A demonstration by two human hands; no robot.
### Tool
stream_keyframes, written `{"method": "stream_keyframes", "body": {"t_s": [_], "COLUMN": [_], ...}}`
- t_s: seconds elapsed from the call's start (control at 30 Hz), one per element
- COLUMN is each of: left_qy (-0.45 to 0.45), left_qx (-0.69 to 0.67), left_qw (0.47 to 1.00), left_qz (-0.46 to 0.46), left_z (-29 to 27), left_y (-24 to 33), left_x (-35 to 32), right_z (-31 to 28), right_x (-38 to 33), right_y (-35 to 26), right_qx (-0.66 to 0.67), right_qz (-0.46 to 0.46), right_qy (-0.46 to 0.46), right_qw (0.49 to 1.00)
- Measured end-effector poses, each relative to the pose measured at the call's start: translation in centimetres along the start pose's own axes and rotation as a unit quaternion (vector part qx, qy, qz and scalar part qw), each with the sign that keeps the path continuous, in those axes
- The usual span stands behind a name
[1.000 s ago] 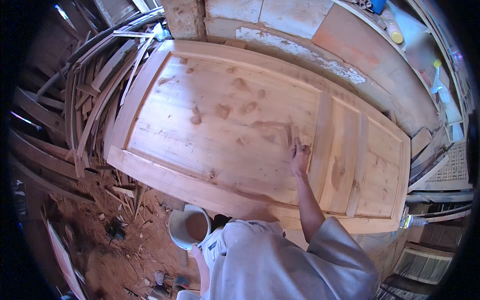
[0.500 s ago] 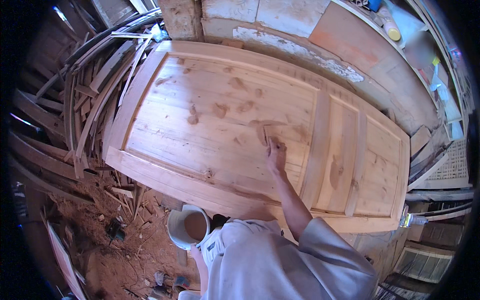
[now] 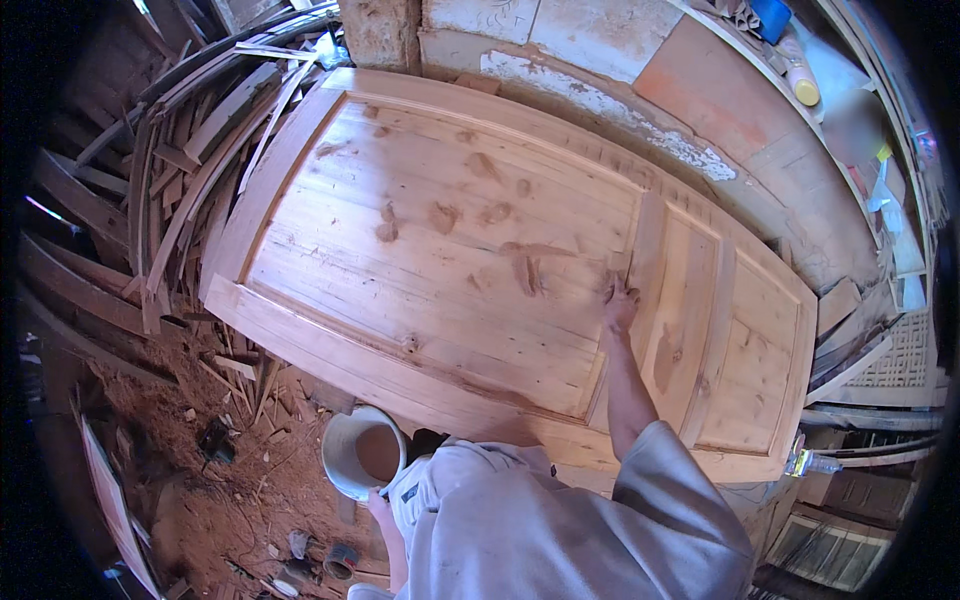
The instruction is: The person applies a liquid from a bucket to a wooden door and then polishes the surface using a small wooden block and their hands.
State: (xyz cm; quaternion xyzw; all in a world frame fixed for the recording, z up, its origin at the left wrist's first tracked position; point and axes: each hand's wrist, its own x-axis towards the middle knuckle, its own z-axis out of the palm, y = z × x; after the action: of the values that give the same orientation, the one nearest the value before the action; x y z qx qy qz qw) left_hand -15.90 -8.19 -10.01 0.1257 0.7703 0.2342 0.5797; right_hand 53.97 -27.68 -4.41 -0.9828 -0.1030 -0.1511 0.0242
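A pale wooden door (image 3: 470,330) with framed panels lies flat before me, dotted with brown smears of paste (image 3: 527,272). My right hand (image 3: 621,308) is over the large panel, close to the cross rail, its fingers closed round a thin flat tool (image 3: 612,282) that is mostly hidden. Low beside my body, my left hand (image 3: 379,503) grips the near rim of a white bucket (image 3: 345,462). Brown paste (image 3: 379,453) shows inside the bucket, which is tilted slightly.
Stacked wood offcuts (image 3: 195,170) crowd the door's left end. Behind it is a wall (image 3: 590,90) with a shelf of bottles and bags at the right. A clear bottle (image 3: 812,463) is by the near right corner. Sawdust and a dark tin (image 3: 341,561) lie on the floor.
My right hand has moved right across the panel toward the cross rail, leaving a brown smear uncovered. My left hand still grips the bucket.
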Motion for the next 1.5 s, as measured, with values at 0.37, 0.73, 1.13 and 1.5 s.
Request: {"method": "stream_keyframes", "body": {"t_s": [0.37, 0.73, 1.13, 1.5], "left_qy": [0.024, 0.06, 0.06, 0.055], "left_qx": [0.061, 0.024, 0.081, 0.01], "left_qw": [0.998, 0.998, 0.994, 0.998], "left_qz": [0.017, 0.013, 0.035, 0.006], "left_z": [0.4, -0.9, -0.1, -0.5], "left_y": [0.3, 0.4, 0.9, 0.3], "left_x": [-1.5, -3.1, -3.1, -1.4], "right_z": [-1.4, -3.4, -6.9, -10.5], "right_x": [-0.5, -3.0, -6.8, -11.6], "right_y": [-4.8, -13.7, -17.3, -11.0], "right_qx": [0.266, 0.277, 0.408, 0.162], "right_qz": [-0.053, -0.052, -0.135, -0.121], "right_qy": [-0.083, -0.105, -0.051, -0.112], "right_qw": [0.959, 0.954, 0.901, 0.973]}}
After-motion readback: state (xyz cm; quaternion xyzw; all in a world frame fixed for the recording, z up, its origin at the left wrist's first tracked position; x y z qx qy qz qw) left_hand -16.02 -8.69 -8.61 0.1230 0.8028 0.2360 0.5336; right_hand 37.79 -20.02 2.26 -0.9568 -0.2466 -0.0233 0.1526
